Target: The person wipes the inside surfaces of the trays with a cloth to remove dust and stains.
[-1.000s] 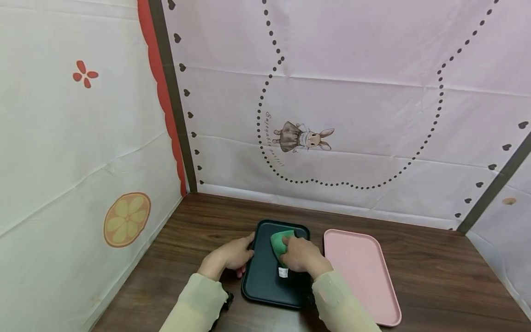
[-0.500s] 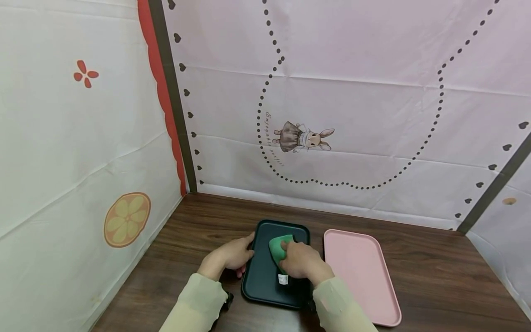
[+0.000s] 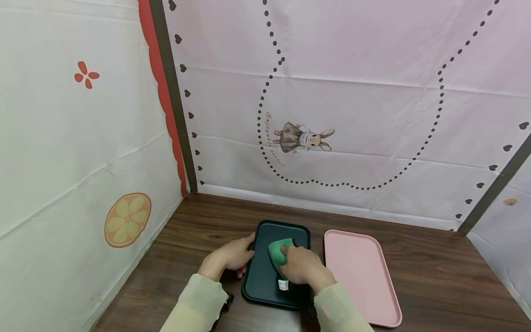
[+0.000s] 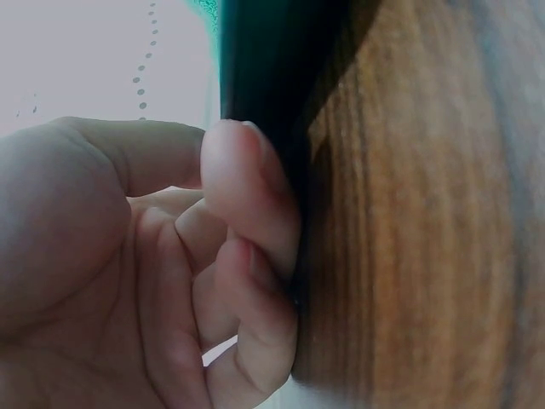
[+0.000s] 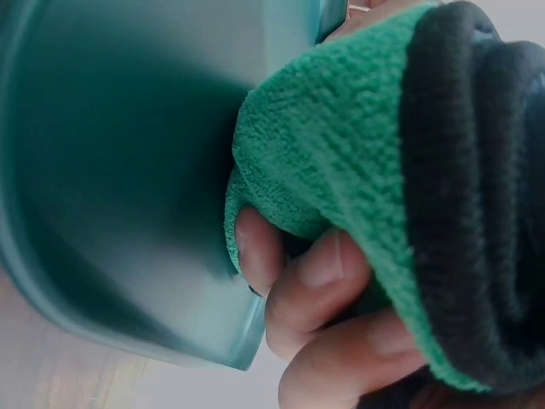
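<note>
A dark green tray lies on the wooden table, with a green cloth bunched on it. My right hand holds the cloth against the tray's surface; a white label shows at the cloth's near end. Seen from the right wrist, the cloth is fuzzy with a dark trimmed edge, and curled fingers grip its folds. At the tray's left side, my left hand holds the rim. The left wrist view has the thumb and bent fingers against the tray's edge, close to the table.
A pink tray lies just right of the green one, partly behind the right forearm. The wooden table extends further right. Printed white cloth walls stand behind and at both sides.
My right hand and the cloth have slid slightly toward me over the tray. The left hand and both trays have stayed in place.
</note>
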`<state>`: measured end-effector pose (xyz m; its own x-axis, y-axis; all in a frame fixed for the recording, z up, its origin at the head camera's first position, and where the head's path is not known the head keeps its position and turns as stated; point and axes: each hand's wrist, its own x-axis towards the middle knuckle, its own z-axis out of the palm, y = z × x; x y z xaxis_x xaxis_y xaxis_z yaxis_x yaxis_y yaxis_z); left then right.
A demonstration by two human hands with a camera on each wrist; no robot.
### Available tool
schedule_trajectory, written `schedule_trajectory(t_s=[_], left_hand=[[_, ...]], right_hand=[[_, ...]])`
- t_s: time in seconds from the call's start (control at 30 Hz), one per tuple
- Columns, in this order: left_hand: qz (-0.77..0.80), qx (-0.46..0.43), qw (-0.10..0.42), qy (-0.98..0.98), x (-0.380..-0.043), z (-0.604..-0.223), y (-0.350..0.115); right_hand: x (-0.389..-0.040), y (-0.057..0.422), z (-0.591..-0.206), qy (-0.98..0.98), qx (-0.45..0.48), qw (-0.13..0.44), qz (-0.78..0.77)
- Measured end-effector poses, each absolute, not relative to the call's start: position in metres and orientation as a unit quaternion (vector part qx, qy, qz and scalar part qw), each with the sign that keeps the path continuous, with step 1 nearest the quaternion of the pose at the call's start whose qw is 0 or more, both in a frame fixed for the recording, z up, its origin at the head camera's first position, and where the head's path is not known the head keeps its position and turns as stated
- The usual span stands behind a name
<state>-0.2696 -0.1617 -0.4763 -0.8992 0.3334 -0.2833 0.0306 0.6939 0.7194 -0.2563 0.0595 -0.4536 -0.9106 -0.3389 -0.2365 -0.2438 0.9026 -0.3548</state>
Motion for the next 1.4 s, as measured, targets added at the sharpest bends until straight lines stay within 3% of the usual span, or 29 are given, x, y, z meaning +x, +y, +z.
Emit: schedule_trajectory(t_s=[1.4], left_hand=[[0.381,0.107,0.201,0.896,-0.271,-0.478,-0.162]], right_hand=[[-0.237,0.064,-0.45,0.957,-0.167,0.16,-0.176]])
